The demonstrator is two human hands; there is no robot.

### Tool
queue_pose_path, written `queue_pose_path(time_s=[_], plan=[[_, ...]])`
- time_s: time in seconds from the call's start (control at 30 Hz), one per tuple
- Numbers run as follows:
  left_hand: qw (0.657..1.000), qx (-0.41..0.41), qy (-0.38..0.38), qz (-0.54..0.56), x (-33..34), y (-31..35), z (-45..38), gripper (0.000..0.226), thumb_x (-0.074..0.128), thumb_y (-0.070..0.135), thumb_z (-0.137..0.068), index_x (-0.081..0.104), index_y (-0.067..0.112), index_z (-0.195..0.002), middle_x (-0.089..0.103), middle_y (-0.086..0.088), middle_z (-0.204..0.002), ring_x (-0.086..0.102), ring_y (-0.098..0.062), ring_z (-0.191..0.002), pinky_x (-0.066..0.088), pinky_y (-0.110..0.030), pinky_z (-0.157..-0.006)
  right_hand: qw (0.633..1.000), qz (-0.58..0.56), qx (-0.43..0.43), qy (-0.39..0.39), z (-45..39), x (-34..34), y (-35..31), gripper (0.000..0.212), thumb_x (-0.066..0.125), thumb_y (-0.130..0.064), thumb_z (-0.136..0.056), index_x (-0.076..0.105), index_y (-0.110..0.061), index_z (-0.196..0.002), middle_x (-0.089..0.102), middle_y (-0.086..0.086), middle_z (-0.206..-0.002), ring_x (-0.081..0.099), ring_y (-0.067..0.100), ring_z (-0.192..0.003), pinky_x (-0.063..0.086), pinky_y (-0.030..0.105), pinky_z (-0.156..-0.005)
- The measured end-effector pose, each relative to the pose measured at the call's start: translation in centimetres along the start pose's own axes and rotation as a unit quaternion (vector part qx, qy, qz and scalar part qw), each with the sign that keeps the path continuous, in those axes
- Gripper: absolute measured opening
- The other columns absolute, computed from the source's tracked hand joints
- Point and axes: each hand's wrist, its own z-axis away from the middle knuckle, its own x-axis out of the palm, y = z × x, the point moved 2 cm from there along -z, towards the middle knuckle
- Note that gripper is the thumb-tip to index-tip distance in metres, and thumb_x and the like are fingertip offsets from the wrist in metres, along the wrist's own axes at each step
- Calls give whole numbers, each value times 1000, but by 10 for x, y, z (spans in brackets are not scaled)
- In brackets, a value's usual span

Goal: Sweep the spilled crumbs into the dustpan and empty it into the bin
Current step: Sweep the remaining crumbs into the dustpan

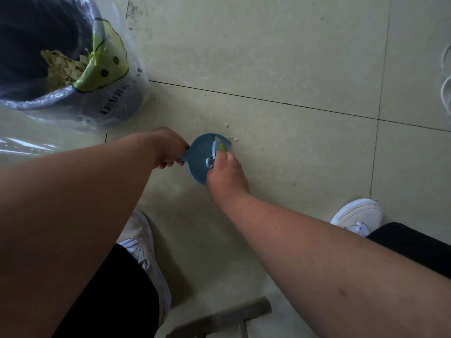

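With the left hand [168,152] pinching the dustpan [202,159] and the right hand's [223,172] fingers curled around the brush [216,150], sweeping was midway: crumbs [233,138] remained on the floor [292,154], and the bin [36,103] awaited emptying.

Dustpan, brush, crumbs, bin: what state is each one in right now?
Dustpan: flat on floor, left hand grips its handle.
Brush: gripped by right hand, over the pan.
Crumbs: a few on floor past the pan's edge.
Bin: open, bag-lined, scraps inside.
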Motion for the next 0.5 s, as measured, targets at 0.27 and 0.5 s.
queue_pose_path(time_s=[0.27, 0.5], plan=[[968, 24, 58, -244, -16, -8, 4, 25, 56, 26, -100, 77, 12, -99, 72, -3, -90, 66, -24, -81, 54, -31, -72, 994, -52, -31, 88, -7, -49, 21, 18, 54, -14, -96, 63, -4, -108, 58, 10, -99, 53, 26, -85, 38, 29, -71], [939, -5, 81, -334, -26, -43, -5, 26, 43, 21, -106, 66, 13, -98, 69, -4, -99, 58, -22, -87, 50, -29, -83, 989, -3, -36, 140, -59, -100, 53, 21, 52, -14, -93, 69, -9, -104, 69, 10, -98, 60, 31, -89, 44, 36, -74]])
